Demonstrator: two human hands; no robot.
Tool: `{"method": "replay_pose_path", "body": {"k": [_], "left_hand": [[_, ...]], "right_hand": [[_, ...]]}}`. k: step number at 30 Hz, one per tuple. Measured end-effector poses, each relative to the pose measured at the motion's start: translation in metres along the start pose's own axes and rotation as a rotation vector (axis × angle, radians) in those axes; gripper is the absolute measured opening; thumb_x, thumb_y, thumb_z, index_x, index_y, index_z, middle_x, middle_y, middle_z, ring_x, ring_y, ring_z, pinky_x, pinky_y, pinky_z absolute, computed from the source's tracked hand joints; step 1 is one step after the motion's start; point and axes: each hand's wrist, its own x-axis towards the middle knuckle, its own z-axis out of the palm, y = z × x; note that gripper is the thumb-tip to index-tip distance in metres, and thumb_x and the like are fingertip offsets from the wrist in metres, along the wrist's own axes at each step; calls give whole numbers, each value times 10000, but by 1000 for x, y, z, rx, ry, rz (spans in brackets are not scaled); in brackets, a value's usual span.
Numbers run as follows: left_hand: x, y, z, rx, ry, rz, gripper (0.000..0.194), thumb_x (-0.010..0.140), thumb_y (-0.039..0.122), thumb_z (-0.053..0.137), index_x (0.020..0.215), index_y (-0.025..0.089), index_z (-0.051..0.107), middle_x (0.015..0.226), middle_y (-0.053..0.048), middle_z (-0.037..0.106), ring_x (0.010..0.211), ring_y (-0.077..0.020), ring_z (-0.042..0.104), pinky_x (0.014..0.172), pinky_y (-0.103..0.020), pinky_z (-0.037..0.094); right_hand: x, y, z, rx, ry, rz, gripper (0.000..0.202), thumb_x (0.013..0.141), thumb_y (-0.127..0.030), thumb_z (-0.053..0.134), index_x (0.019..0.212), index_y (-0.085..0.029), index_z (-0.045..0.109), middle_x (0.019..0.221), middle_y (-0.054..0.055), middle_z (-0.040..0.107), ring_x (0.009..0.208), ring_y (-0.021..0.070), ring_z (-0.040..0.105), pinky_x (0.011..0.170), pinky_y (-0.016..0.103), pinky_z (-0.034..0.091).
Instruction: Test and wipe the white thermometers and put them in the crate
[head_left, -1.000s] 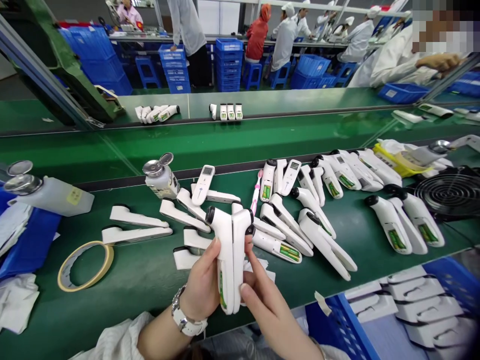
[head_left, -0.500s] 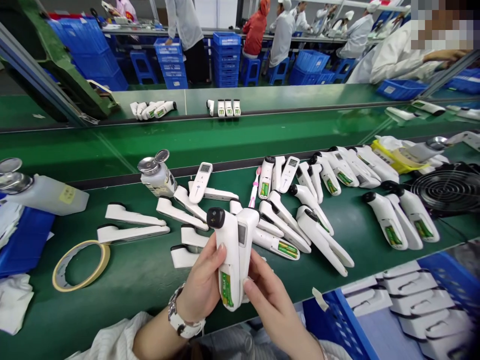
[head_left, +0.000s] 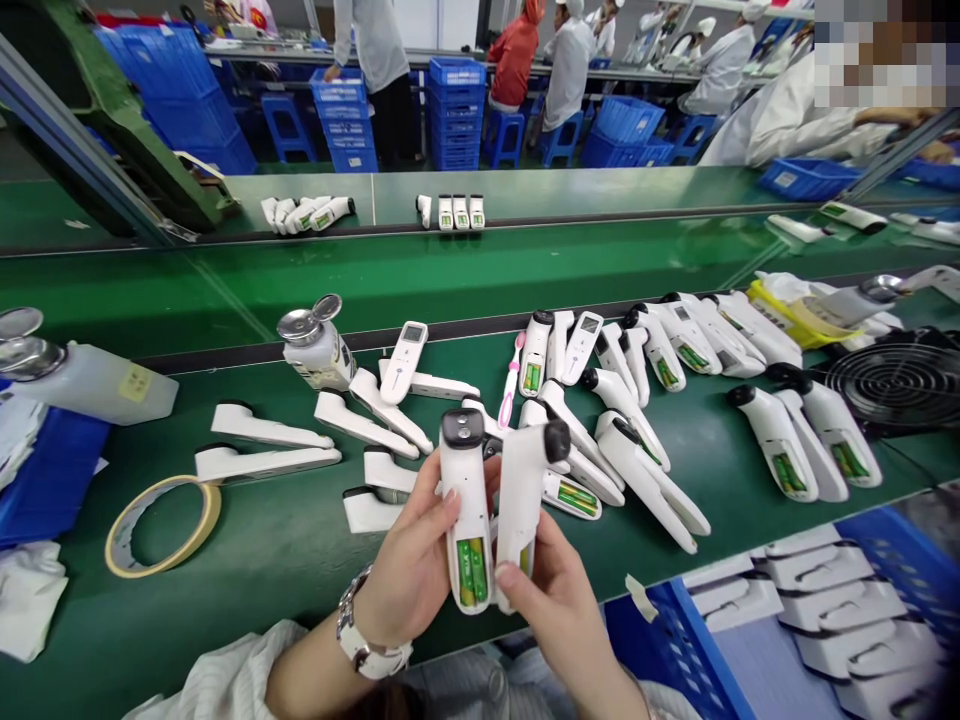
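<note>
My left hand (head_left: 416,550) is closed around a white infrared thermometer (head_left: 466,500) with a black sensor head. Its battery bay faces me uncovered, with green batteries (head_left: 472,572) inside. Close beside it, my right hand (head_left: 559,590) grips a second infrared thermometer (head_left: 521,490), turned so its black head points right; a bit of green battery shows near my thumb. Both are held upright above the bench. Behind them lie several more white thermometers (head_left: 577,440), some with batteries showing, and a pink and white toothbrush (head_left: 511,380).
A roll of tape (head_left: 210,520) and two pump bottles, one upright (head_left: 319,355) and one tilted (head_left: 112,385), are on the left. At lower right a blue crate (head_left: 694,640) holds thermometers. A black coiled item (head_left: 892,380) sits far right. Co-workers are beyond the green conveyor (head_left: 450,275).
Both thermometers have turned in my hands. The left one now faces me with its batteries; the right one has rotated from its screen side to its side, and the two have moved slightly apart.
</note>
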Motion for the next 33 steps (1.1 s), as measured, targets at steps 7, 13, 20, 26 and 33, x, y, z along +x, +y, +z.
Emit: {"method": "replay_pose_path", "body": {"k": [7,13,20,26,33], "left_hand": [[3,-2,-1,-56,38,-46,338,866,243,506,1201,228,544,1054,-29,675,1030,-204,593,934,-347,433],[5,-2,-2,-60,8,-46,335,862,224,508,1192,212,556,1104,-45,659,1106,-234,554,984,-383,391],[4,-3,-2,-55,-24,-28,332,866,219,499,1192,237,562,1084,-35,667,1075,-212,571,981,-376,393],[2,-5,-5,-12,-62,-23,353,858,232,519,1208,264,555,1131,-27,644,1084,-203,558,965,-347,399],[1,-4,0,94,80,95,462,857,281,529,1295,381,420,1228,-3,572,999,-176,564,827,-303,461]], "right_hand": [[-3,0,-1,-29,103,-11,417,862,-279,590,1251,-359,463,1266,-27,581,1108,165,571,913,262,487],[-5,-2,-1,-67,55,-10,423,886,-267,552,1269,-402,432,1328,-67,526,1177,151,516,966,270,453],[-7,-2,-2,-17,56,10,474,869,-266,583,1297,-385,417,1313,-38,545,1151,165,543,942,273,474],[-7,-2,-2,-36,99,22,481,858,-295,591,1299,-372,414,1325,-25,528,1172,185,519,949,292,461],[0,-6,-14,-116,91,15,398,871,-297,562,1243,-313,422,1091,22,636,912,187,613,787,301,511]]}}
